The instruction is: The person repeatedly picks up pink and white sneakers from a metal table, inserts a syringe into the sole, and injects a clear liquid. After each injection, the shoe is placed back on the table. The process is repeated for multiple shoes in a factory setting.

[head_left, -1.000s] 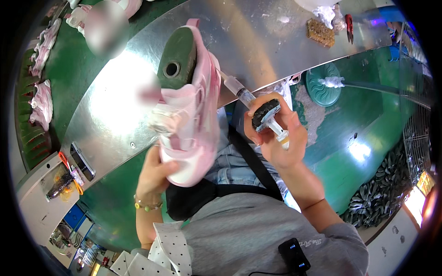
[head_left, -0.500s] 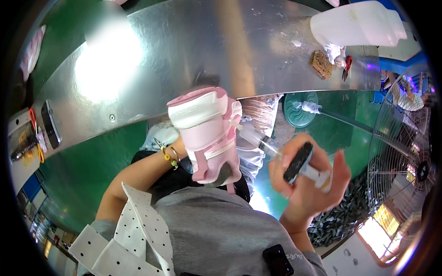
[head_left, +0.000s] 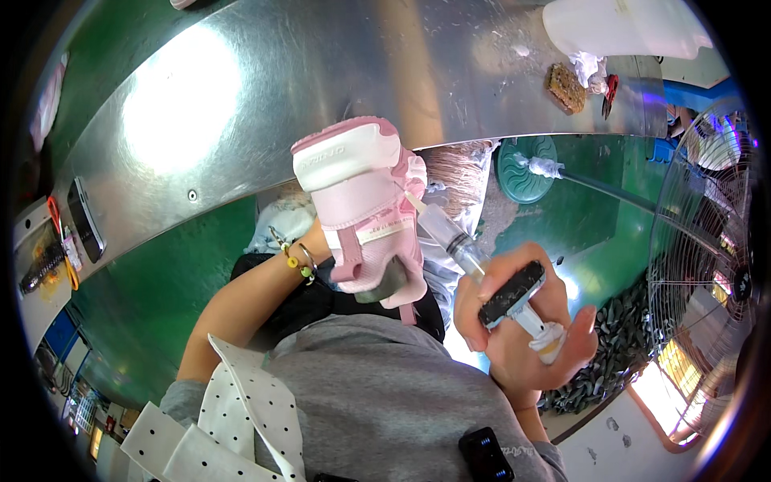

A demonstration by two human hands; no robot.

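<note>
Above the person's lap, just off the near edge of the counter [head_left: 305, 96], a pink and white shoe [head_left: 361, 201] is held up with its heel facing the camera. Its white sole end points toward the counter, and its collar opening turns back toward the person. The left hand [head_left: 319, 241] grasps it from the left side, most of the fingers hidden behind it; a beaded bracelet [head_left: 307, 273] circles that wrist. To the shoe's right, a clear syringe [head_left: 451, 239] slants up, its thin tip at the pink side just below the sole; whether it touches cannot be told. The right hand [head_left: 514, 365] has its fingers wrapped around the syringe, with a black pad [head_left: 514, 293] at the flange and the thumb beside the plunger's end.

Beyond the syringe, a bundle of pale strands [head_left: 458, 177] sits below the counter's edge, beside a round green base [head_left: 526, 173] with a pole. On the counter's far right lie a brown porous block [head_left: 565, 88], crumpled white paper [head_left: 588, 66], a red-handled tool [head_left: 611, 92] and part of a white container [head_left: 618, 28]. At far left lies a phone [head_left: 86, 218]. A wire-caged fan [head_left: 703, 281] stands at far right, near a heap of dark pieces [head_left: 618, 345].
</note>
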